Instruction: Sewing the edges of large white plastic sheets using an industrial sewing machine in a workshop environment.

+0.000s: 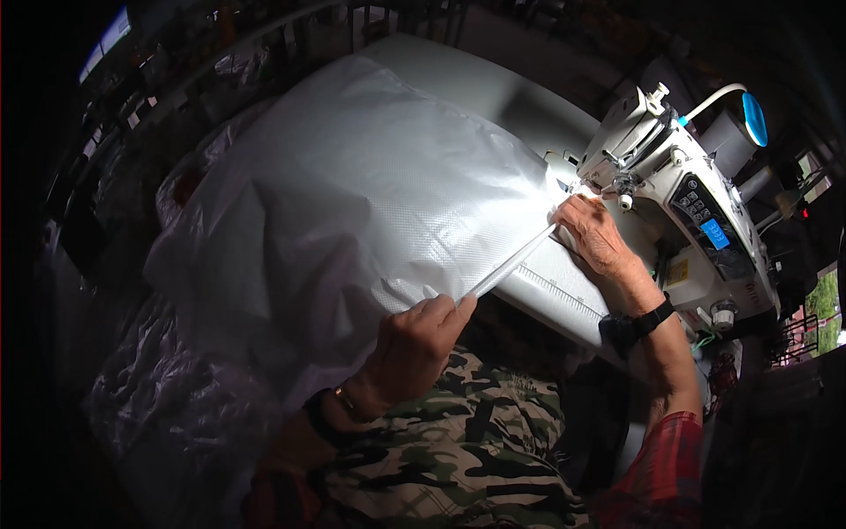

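Observation:
A large white woven plastic sheet (352, 167) spreads over the sewing table, its near edge folded into a narrow strip. My left hand (419, 339) is closed on this edge, close to my lap. Farther right, my right hand (595, 231) pinches the same edge beside the needle area of a white sewing machine (656, 163). Between my two hands the folded strip runs taut and slanting. The machine's lamp lights the sheet brightly near the presser foot, which my fingers and the glare partly hide.
The light table top (560, 286) carries a ruler scale along its near side. A control panel with a lit blue display (715, 234) is on the machine's arm. Crumpled clear plastic (167, 397) hangs at the left. A blue-rimmed lamp (754, 119) stands above the machine.

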### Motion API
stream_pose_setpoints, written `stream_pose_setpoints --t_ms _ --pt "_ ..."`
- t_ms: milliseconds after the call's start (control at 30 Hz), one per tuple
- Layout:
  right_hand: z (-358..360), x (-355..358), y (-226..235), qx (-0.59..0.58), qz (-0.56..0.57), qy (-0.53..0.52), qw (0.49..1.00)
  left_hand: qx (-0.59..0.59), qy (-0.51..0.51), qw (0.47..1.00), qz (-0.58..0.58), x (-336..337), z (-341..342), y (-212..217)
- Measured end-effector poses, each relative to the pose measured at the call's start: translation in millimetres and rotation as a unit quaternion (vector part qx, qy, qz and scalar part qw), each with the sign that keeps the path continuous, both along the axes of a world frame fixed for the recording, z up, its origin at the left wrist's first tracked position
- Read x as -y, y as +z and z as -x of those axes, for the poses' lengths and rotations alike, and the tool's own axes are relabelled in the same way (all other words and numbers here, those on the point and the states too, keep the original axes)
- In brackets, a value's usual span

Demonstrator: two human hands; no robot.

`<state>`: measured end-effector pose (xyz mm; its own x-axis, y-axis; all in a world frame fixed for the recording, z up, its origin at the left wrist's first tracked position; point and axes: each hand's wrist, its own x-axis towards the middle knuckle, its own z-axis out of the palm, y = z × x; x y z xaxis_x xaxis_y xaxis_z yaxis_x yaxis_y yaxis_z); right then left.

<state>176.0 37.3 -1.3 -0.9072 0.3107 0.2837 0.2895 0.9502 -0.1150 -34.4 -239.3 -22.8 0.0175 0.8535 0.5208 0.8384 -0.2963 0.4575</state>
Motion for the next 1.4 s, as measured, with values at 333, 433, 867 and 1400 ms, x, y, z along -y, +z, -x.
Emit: stream_pose_setpoints --t_ms 333,433,867,1400 --pt "8 12 -3 0.007 -0.062 -0.048 0.997 0.041 -0.061 0.985 0.154 -7 -1 -17" --pt "9 26 -18 -0.036 -0.077 -0.144 0.986 0.144 -0.231 0.946 0.177 -19 -9 -25" --pt "-1 37 -32 -0.121 0.042 -0.295 0.947 0.214 -0.271 0.927 0.146 -30 -29 -27" --pt "6 43 -31 -0.058 -0.048 -0.247 0.966 0.219 -0.258 0.934 0.116 -22 -17 -40"
